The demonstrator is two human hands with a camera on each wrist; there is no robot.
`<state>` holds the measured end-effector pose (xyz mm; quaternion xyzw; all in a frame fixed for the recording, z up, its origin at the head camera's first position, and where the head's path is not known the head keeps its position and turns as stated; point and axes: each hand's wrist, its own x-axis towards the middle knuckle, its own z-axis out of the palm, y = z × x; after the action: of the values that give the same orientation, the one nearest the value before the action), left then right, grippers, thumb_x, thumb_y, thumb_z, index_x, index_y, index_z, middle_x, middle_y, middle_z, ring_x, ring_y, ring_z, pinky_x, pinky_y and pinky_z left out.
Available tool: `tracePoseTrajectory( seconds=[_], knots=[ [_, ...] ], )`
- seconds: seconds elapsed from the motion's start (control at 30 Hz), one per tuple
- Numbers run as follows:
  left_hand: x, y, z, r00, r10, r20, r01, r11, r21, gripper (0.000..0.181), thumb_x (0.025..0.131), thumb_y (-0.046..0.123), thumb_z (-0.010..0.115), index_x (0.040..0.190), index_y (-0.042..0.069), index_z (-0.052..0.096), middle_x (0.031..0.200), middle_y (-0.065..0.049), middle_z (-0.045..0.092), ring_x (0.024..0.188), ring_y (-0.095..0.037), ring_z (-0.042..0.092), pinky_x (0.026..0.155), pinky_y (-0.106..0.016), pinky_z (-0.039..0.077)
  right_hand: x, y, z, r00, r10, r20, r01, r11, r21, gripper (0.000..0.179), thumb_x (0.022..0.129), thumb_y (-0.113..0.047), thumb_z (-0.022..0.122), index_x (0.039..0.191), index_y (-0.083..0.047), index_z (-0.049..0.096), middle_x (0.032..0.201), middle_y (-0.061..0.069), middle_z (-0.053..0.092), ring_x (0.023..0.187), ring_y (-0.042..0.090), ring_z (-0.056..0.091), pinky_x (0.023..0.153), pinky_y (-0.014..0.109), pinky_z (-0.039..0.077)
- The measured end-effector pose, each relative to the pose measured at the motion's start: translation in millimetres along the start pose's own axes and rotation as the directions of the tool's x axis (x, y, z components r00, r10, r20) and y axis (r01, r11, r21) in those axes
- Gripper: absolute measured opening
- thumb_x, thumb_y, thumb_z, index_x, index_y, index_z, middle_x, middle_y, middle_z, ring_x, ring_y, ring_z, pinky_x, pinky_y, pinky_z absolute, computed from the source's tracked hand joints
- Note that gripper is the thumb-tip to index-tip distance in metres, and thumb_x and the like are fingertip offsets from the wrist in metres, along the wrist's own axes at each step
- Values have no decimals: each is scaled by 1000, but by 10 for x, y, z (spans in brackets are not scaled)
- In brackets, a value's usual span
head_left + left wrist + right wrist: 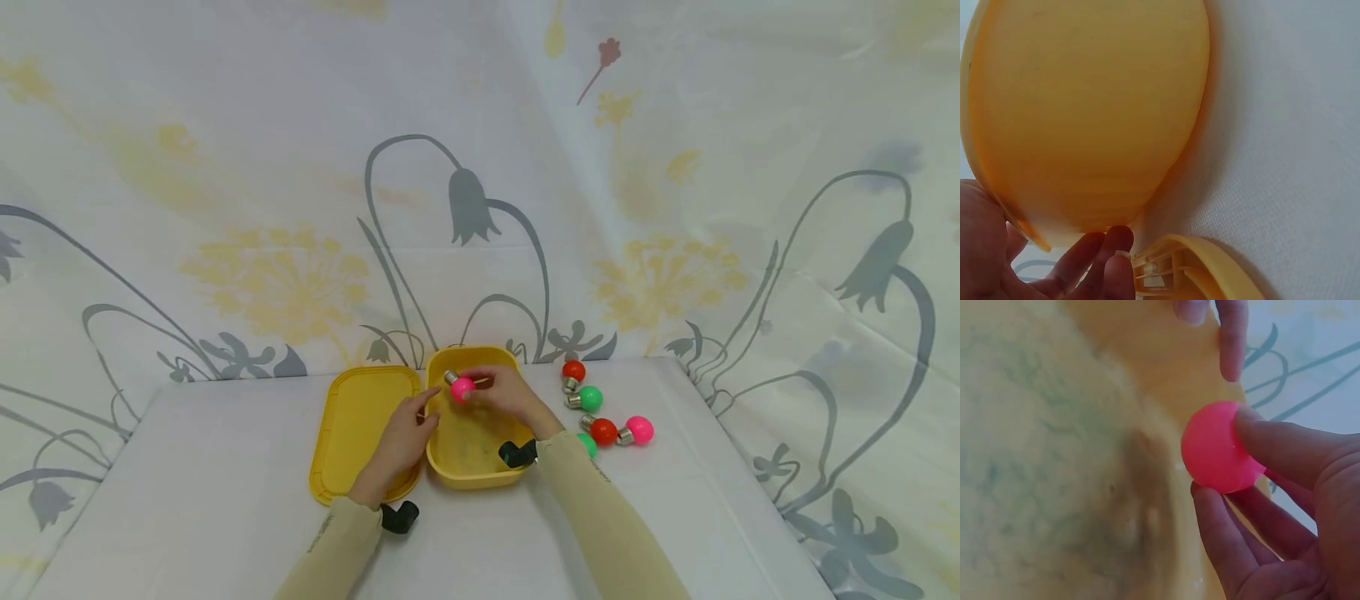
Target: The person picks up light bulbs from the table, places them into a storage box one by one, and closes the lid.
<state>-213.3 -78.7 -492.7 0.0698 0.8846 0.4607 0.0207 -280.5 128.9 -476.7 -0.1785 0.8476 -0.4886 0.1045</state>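
Pinches a pink bulb (462, 390) in the right hand (510, 392), grasping its round end between thumb and fingertips, metal base toward the far left. Carries it above the inside of a yellow tub (472, 482), in the far half. In the right wrist view, thumb on the upper side of the pink globe, fingertips against the lower side.

Holds the left hand (401, 442) at the tub's left rim, fingers released, parted and slightly bent, index finger and thumb reaching toward the rim. Cannot tell for certain about actual contact there.

Has the tub near the middle of the far edge of the white surface (217, 492), mouth upward, and a yellow lid (352, 425) flat just beside it to the left.

To the right of the tub, toward the surface's far right corner, a loose group of bulbs: nearest the far edge, a red bulb (573, 371); just nearer, a green bulb (592, 398), base to the left; nearer again, a second red bulb (604, 432), and just to its right a second pink bulb (641, 430), base toward the red globe. Beside the right sleeve (600, 521) and partly hidden by it, a second green bulb (590, 446).

Beyond the far edge, a pale backdrop (645, 125) with printed flowers.
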Motion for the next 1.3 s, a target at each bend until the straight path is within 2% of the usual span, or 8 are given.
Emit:
tracePoseTrajectory(
  seconds=[0.13,0.27,0.47,0.57,0.83,1.3],
  knots=[
    [5,-1,2,1000,-4,-4,4,1000,-13,41,100,16,57,141,13,54,100,-9,49,92,-24,49,79,-37,44,13,8,26,1000,-6,13,7,999,-51,35,87,-11,76,121,-3,70,118,11,67,98,26,66,83,34,54],
    [5,-5,-1,1000,-8,-6,8,1000,-28,35,99,15,58,134,11,57,101,-9,50,91,-24,49,78,-36,44,24,28,66,1000,22,11,-21,996,-86,35,86,-10,77,119,-4,71,116,10,68,94,24,66,78,31,55],
    [3,-6,1,1000,-17,-10,16,999,-41,34,99,14,58,133,10,57,100,-10,49,89,-24,49,74,-35,43,17,3,85,998,49,37,-45,994,-104,33,85,-11,77,117,-4,71,111,8,68,92,22,64,76,30,54],
    [10,-16,10,1000,-21,-14,20,999,-46,35,99,14,59,133,11,56,101,-9,50,89,-24,50,75,-35,44,9,-10,95,997,66,41,-61,991,-116,34,86,-11,77,119,-4,70,113,8,68,94,23,63,78,31,54],
    [8,-23,11,999,-40,-23,39,997,-61,36,98,15,60,134,13,55,104,-9,53,90,-24,52,77,-35,47,4,-24,103,998,60,27,-56,991,-126,37,89,-8,72,125,-3,67,122,10,66,110,28,61,96,39,48],
    [-15,-5,31,998,-42,-39,40,998,-50,35,97,15,62,131,13,55,99,-8,54,89,-23,51,73,-33,45,21,-14,87,999,18,30,-15,994,-104,35,88,-10,75,122,-4,70,119,9,69,112,26,63,98,38,48]
  ],
)
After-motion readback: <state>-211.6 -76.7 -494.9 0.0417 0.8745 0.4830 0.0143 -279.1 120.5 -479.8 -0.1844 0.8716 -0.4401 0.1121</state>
